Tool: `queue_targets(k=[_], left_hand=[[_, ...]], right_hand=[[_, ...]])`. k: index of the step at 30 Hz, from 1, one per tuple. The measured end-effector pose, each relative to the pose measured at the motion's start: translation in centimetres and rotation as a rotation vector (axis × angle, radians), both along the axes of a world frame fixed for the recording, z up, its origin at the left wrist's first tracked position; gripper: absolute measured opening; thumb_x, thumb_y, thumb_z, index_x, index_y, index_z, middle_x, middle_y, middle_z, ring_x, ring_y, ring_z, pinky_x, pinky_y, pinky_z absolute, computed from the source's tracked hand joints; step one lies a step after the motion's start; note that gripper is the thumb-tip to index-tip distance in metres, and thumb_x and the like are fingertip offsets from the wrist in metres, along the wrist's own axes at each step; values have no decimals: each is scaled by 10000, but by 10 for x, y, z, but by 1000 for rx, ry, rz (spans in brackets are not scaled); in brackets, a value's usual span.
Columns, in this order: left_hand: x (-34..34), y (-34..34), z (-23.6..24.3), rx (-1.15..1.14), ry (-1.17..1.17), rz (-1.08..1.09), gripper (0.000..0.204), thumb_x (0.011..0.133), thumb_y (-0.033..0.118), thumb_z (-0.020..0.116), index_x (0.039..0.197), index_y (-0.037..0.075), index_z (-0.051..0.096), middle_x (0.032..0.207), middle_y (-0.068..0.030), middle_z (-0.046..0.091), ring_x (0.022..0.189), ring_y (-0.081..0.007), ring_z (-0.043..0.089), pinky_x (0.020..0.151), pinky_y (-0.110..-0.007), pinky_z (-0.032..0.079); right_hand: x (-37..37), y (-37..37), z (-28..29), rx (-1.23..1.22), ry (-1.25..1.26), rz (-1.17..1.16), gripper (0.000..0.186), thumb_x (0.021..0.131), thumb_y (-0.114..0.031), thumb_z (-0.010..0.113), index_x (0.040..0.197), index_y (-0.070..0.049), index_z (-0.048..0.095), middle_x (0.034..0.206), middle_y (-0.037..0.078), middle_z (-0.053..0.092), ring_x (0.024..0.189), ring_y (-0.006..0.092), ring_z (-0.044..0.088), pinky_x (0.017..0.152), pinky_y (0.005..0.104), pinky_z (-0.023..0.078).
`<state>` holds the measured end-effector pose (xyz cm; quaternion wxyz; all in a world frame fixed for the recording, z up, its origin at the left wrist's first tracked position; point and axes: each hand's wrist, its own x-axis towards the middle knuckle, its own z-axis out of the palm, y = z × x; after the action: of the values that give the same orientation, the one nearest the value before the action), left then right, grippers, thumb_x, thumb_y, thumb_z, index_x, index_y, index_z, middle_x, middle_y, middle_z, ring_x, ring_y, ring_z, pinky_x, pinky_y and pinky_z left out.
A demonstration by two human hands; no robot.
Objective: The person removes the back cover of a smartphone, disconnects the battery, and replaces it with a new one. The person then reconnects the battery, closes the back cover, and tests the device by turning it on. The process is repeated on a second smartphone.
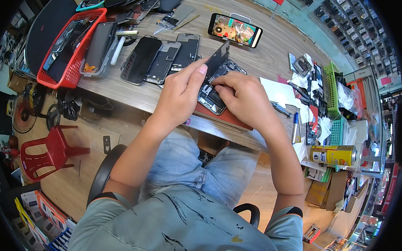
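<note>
One left grip (181, 89) clamps the raised panel (218, 57) of an opened phone (210, 98); the right grip (244, 93) curls over the interior, its closure indiscernible.

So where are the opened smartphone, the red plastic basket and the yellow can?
Opened smartphone (212, 98): head view, on its exposed insides.
Red plastic basket (72, 71): head view, on its side wall.
Yellow can (333, 155): head view, on its side.

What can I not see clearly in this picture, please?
In the head view:
What the right hand touches in the opened phone: hidden by that hand.
Fingers of the left hand: mostly hidden behind it.
Wall goods: too small, cut off by upper edge.
Bottom of red basket: covered by contents.
</note>
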<state>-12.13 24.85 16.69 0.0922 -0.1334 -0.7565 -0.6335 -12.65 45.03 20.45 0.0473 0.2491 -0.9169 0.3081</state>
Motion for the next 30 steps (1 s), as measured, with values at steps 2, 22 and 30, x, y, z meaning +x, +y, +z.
queue_targets(k=[2,22,30], left_hand=[[0,1,0,3,10,-1,446,1166,276,515,1378,-81,677,1115,-199,790,1020,-198,719,935,-324,547],[2,2,-1,-31,92,12,431,1157,270,529,1376,-70,678,1182,-259,781,1077,-314,765,952,-382,567],[1,2,0,-38,73,-16,447,1171,281,509,1388,-72,677,1093,-184,795,978,-154,704,907,-320,551]], right_hand=[[7,-5,-3,-7,38,-72,175,940,-143,704,1005,-35,826,1010,163,791,914,385,756,830,490,600],[13,-34,31,350,-181,-170,284,931,-214,621,926,-18,828,901,234,776,899,446,760,841,515,606],[-18,-3,14,-262,-613,-268,250,964,-178,679,1025,8,834,782,172,739,621,230,678,604,428,540]])
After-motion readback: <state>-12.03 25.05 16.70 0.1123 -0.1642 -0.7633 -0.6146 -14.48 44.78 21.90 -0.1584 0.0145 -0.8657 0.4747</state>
